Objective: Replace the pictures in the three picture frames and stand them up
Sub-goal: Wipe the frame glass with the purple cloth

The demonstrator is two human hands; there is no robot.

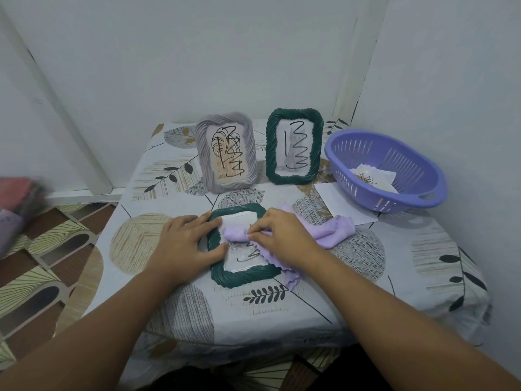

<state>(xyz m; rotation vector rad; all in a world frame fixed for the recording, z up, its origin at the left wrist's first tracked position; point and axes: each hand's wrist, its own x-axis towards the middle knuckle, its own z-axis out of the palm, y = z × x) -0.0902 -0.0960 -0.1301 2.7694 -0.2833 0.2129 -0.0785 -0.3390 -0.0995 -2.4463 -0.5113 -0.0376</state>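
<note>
Lilac cloth [284, 235] pinched by right hand [282, 238], on flat green frame [242, 275]; left hand [186, 244], fingers straight, presses it. Advice: light strokes, frame pinned.

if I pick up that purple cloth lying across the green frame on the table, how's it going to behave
The purple cloth is probably floppy: it lies bunched and folded over the flat green frame, so it should droop from the fingers. It looks thin and light. Its far end trails on the table, so it may drag.
</note>
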